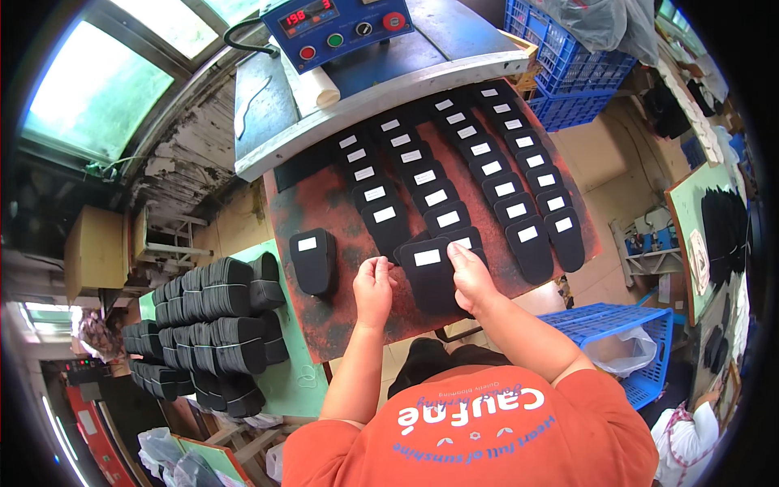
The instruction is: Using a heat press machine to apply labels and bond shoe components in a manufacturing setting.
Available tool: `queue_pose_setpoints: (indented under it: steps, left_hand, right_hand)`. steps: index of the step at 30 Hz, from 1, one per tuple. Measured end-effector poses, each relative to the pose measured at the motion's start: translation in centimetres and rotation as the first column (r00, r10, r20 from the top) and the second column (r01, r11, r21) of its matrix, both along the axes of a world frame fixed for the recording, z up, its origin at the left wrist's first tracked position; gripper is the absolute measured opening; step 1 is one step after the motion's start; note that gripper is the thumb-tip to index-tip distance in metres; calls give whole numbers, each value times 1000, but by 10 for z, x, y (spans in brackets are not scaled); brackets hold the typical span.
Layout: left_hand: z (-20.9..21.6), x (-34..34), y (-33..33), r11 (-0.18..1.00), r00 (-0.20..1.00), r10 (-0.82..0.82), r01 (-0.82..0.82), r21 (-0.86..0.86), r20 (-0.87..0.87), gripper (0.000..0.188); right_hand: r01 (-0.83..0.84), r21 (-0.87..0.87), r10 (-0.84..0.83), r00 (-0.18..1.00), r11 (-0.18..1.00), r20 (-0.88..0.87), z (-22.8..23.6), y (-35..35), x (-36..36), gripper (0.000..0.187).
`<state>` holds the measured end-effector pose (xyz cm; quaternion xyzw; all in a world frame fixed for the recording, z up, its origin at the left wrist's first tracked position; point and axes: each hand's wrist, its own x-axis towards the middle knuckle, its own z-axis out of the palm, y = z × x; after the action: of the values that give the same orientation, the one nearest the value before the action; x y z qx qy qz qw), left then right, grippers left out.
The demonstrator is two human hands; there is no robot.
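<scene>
My right hand [472,280] grips the edge of a black tongue-shaped pad [430,286], its thumb on top beside a white label [427,257]. Just left of that pad, my left hand [375,290] has its fingers pinched together; whatever may be between them is too small to make out. More labelled black pads [505,191] lie overlapping in several columns on the worn red board [324,321]. At the board's left side sits a small stack of pads [313,264], a white label on its top one.
A blue control box [341,32] stands on the metal-edged machine table [389,85] ahead. Bundled black pads [215,292] fill a green table [296,381] at left. Blue crates stand at the far right [568,69] and near right [649,377]. Another person [686,434] is at lower right.
</scene>
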<state>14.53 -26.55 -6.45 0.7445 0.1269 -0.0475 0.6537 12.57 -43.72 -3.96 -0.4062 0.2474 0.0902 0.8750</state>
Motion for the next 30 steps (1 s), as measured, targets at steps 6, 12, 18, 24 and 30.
queue_pose_setpoints:
  steps: [6,12,18,24,30]
  left_hand:
    - [-6,-9,-22,932,995,-88,62,358,56,34]
    - [-18,-3,-19,995,995,-4,-6,98,95,26]
    - [-24,29,9,942,967,-114,33,333,226,18]
    - [-40,40,15,962,983,-39,-11,272,181,17]
    - [-30,31,16,939,965,-15,-77,336,262,18]
  right_hand:
    - [211,273,-226,974,939,26,-16,-30,-12,37]
    - [205,268,-207,978,941,-24,-13,-39,-23,37]
    - [149,224,-151,989,963,-12,-6,-30,-26,38]
    - [91,232,-93,996,968,-4,-12,-23,-25,35]
    - [43,140,-40,999,989,-23,-20,-7,-20,31]
